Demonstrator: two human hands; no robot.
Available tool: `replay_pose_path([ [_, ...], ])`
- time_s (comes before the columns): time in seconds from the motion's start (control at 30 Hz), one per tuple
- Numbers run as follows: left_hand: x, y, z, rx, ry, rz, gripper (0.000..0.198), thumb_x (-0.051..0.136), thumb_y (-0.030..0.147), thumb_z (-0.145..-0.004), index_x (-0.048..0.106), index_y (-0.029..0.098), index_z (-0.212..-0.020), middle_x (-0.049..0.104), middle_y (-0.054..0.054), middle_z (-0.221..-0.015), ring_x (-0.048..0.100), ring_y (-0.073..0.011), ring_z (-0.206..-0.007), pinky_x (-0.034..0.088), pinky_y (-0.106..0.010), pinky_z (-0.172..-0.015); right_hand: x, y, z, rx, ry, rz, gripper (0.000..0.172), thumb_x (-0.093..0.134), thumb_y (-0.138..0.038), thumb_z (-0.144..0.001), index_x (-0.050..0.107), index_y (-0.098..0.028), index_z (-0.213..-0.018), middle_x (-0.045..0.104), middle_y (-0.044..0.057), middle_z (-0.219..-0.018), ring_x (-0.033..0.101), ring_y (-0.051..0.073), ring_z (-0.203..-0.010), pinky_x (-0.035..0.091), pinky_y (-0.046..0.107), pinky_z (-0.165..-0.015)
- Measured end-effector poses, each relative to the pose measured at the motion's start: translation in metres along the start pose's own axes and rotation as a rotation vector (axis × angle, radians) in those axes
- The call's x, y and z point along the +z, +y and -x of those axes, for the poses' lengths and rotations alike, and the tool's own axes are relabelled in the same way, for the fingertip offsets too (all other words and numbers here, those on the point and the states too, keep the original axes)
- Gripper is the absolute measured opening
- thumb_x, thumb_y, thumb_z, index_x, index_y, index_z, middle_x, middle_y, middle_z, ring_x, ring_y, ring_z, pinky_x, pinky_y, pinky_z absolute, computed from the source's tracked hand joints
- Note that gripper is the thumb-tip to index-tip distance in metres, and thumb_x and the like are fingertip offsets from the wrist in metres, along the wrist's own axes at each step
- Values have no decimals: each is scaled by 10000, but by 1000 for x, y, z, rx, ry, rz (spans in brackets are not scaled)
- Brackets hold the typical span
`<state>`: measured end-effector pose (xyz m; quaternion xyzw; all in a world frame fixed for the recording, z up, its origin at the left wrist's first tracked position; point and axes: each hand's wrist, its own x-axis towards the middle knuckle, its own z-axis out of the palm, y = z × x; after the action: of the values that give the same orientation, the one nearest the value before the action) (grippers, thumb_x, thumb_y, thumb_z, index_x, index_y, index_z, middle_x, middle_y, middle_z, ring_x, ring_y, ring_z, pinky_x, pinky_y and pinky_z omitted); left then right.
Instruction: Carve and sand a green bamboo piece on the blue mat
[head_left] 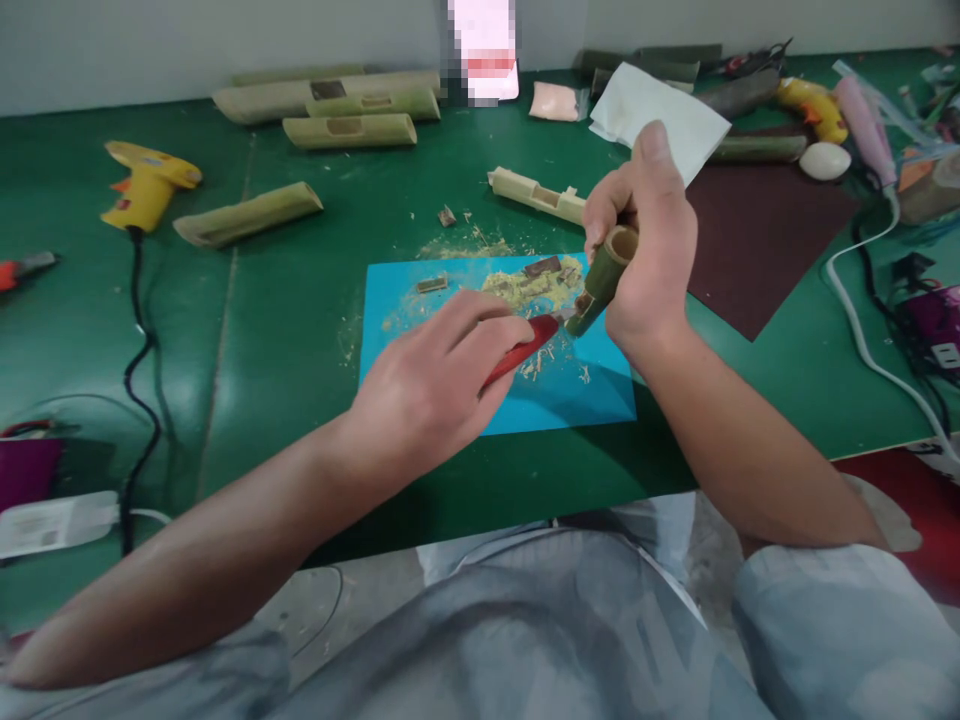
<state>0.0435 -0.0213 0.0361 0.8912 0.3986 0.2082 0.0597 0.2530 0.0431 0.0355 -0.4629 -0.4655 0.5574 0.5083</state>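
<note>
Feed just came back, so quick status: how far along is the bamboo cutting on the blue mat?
Done: bamboo pieces at the table's back already show cut windows, and shavings lie on the blue mat. In hand: the right hand holds a short bamboo tube while the left hand works a red-handled tool at its lower end. Left: that cut looks unfinished, and one plain bamboo piece at left seems uncut.

The table (285, 300) is covered in dark green, and the cutting mat (397, 305) is coloured bright blue. The knife (525, 348) is fitted with a red handle; the bamboo tube (609, 265) is tinted olive green. Pale yellow is shown by the shavings (525, 283), yellow with orange by the glue gun (146, 185), maroon by the sheet (757, 240).
</note>
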Motion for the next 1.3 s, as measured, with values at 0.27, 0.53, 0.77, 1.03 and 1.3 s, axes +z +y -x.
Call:
replay_pose_path([
  [0.27,3,1,-4,-78,-171,108,340,456,245,-978,569,227,-1299,694,-56,-1206,680,-209,-1056,545,-308,-847,19,15,0,-304,14,25,490,588,-675,-869,439,-274,-630,534,-30,-579,506,156,-550,433,335,-589],
  [0.53,3,7,0,-58,-91,64,321,489,255,-990,614,224,-1283,702,-71,-1111,692,-183,-946,551,-289,-808,29,14,4,-457,116,22,500,591,-616,-899,400,-280,-581,403,-28,-579,412,165,-543,406,344,-576],
  [0.77,2,8,2,-83,-87,35,297,508,272,-981,640,245,-1246,697,-49,-1066,687,-166,-888,548,-274,-772,30,14,11,-326,173,106,522,614,-674,-835,409,-285,-553,496,13,-631,495,213,-657,490,383,-662],
  [1.03,10,19,2,-172,-167,-136,290,468,274,-980,669,262,-1188,668,-65,-1051,664,-166,-768,482,-253,-574,33,21,4,-273,169,38,591,580,-747,-815,386,-270,-526,404,-3,-517,515,201,-615,463,374,-624],
  [1.3,27,22,-1,-165,-170,-245,346,427,223,-977,656,261,-1233,629,-95,-1020,595,-140,-626,433,-253,-496,35,16,2,-331,198,177,627,493,-772,-853,376,-261,-510,369,-2,-489,473,178,-536,404,353,-555],
])
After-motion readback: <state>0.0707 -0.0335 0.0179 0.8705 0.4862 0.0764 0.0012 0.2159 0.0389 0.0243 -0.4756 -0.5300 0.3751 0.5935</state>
